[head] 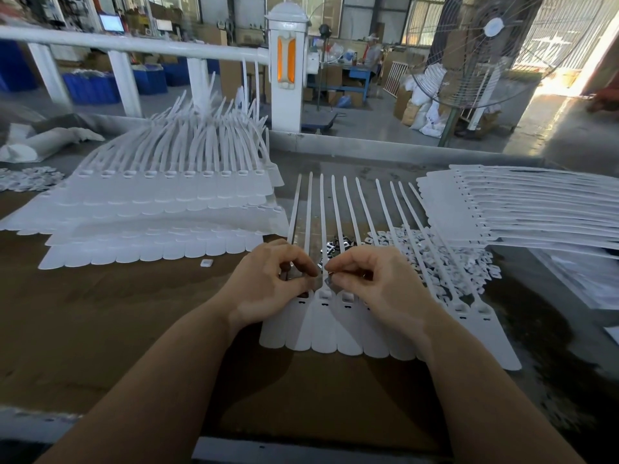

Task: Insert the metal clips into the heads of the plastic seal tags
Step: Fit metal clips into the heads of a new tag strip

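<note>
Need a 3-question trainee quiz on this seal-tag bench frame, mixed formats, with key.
1. True or false: the right hand pinches a small metal clip above the tag strip.
2. Where does the loose pile of metal clips lie?
A. Behind the hands, among the tag tails
B. On the big stack of tags at left
C. In a blue bin
3. Fill in: the single loose white cap lies to the ___ of the left hand.

Key: 1 true; 2 A; 3 left

A standing fan [475, 51] stands beyond a white railing [134, 45].
</note>
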Motion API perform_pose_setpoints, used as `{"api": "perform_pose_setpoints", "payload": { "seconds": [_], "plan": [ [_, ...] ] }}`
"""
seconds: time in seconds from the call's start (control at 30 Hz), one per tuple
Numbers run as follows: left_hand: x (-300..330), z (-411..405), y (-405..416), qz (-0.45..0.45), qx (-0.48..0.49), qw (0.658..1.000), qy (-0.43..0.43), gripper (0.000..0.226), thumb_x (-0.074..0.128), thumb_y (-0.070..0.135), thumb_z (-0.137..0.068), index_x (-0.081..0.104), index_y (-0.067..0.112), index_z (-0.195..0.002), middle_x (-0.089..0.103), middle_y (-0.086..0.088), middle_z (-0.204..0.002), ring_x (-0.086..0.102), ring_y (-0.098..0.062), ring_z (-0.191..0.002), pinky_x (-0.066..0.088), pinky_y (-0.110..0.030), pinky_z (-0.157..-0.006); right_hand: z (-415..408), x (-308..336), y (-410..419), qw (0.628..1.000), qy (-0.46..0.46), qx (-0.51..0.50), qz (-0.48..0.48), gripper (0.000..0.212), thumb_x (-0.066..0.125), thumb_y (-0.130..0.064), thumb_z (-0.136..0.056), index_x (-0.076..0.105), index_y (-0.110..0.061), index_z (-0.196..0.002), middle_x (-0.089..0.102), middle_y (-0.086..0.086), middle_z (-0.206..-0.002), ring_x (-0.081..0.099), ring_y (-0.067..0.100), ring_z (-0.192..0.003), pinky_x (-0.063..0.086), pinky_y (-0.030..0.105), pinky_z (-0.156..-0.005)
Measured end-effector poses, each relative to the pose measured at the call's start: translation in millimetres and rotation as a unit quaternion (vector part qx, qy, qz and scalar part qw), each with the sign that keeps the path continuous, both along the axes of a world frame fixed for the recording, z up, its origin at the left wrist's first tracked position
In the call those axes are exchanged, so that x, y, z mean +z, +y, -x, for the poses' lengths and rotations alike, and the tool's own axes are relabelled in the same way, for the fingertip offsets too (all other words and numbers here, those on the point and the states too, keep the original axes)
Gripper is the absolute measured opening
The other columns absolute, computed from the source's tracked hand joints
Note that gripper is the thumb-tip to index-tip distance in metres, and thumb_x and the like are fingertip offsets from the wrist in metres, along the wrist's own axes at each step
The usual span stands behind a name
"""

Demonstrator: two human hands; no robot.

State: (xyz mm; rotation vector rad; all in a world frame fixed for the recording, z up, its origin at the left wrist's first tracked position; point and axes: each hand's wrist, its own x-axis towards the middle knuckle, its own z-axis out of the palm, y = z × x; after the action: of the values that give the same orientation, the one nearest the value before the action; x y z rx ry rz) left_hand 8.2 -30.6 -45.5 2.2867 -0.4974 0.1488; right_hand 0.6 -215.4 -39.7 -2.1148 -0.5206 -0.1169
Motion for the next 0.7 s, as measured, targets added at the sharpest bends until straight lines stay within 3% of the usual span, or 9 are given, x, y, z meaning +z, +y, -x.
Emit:
{"api": "perform_pose_setpoints", "payload": {
  "seconds": [0.3,0.47,0.6,0.7],
  "plan": [
    [-0.1,-0.2,-0.1,-0.002,0.005,1.0,0.007,0.009,0.071,0.026,-0.08,0.067,0.033,-0.08,0.059,0.007,-0.091,0.054,-0.007,-0.085,0.04,-0.012,-0.071,0.5,3.1,0.6,1.0,0.008,0.001,0.019,0.009,0.065,-0.005,-0.084,0.068,-0.013,-0.086,0.07,-0.002,-0.078,0.066,0.003,-0.072,0.053,0.015,-0.071],
    [0.6,0.4,0.0,-0.01,0.003,1.0,0.008,0.017,0.068,0.02,-0.082,0.064,0.036,-0.079,0.058,0.008,-0.09,0.054,-0.007,-0.084,0.041,-0.015,-0.072,3.1,7.4,1.7,0.998,0.028,0.013,0.049,0.006,0.067,-0.011,-0.084,0.068,-0.016,-0.083,0.066,-0.006,-0.078,0.06,0.003,-0.072,0.047,0.01,-0.067],
    [1.8,1.3,-0.4,-0.011,0.001,1.0,0.01,0.02,0.068,0.02,-0.082,0.062,0.039,-0.077,0.059,0.008,-0.093,0.055,-0.007,-0.086,0.041,-0.012,-0.071,2.6,7.3,2.8,0.995,0.036,0.009,0.09,0.003,0.069,-0.016,-0.081,0.069,-0.018,-0.08,0.062,-0.004,-0.089,0.058,0.007,-0.084,0.048,0.021,-0.08],
    [1.8,2.2,0.1,-0.015,0.003,1.0,0.007,0.023,0.069,0.021,-0.082,0.06,0.041,-0.076,0.058,0.008,-0.092,0.054,-0.006,-0.085,0.039,-0.01,-0.07,3.3,7.7,3.5,0.996,0.052,0.006,0.078,0.006,0.071,-0.016,-0.08,0.069,-0.02,-0.076,0.06,-0.005,-0.093,0.057,0.006,-0.087,0.046,0.021,-0.082]
  ]
}}
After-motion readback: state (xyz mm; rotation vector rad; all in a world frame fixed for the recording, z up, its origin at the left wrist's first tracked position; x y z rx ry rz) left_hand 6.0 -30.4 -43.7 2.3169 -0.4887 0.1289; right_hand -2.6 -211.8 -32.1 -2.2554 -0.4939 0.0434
